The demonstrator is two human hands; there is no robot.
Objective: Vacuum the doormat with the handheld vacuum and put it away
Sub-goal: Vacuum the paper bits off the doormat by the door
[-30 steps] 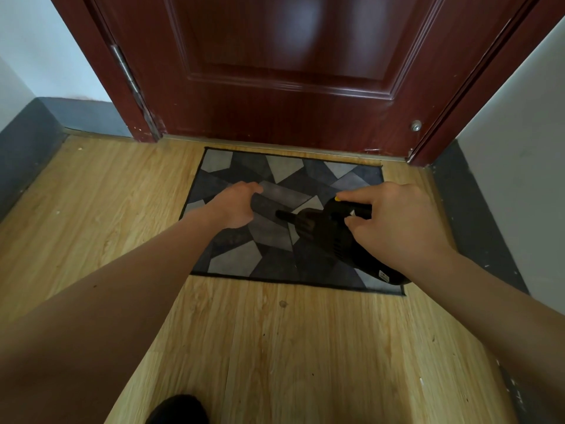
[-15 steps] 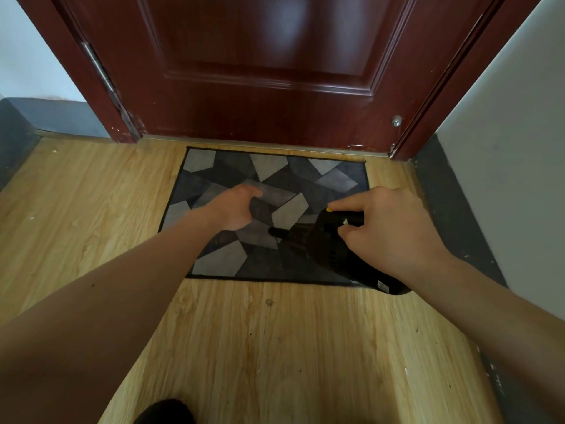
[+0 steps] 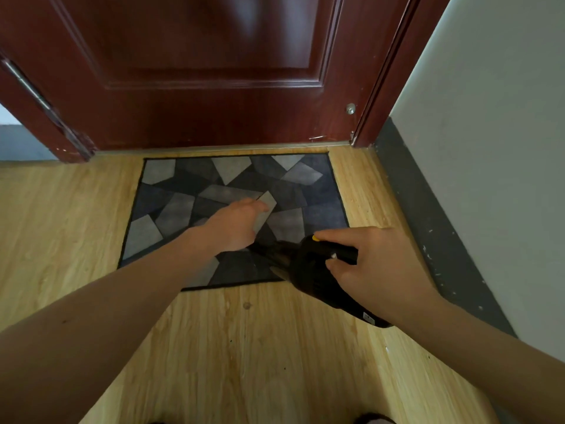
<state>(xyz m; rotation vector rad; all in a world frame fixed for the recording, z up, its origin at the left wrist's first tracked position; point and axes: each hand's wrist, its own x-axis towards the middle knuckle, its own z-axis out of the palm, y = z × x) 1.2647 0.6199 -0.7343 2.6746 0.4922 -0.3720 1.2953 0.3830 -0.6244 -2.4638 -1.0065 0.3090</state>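
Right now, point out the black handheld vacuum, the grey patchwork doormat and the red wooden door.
black handheld vacuum [image 3: 308,276], head view, round body.
grey patchwork doormat [image 3: 171,215], head view, left half.
red wooden door [image 3: 214,71], head view, panel.

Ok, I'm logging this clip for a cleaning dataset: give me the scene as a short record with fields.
mat: grey geometric-patterned doormat, flat before the dark red wooden door
tool: black handheld vacuum, nozzle over the doormat's near edge
right hand: grips the vacuum, forefinger at its yellow button
left hand: fingers straight, over the doormat, holding nothing
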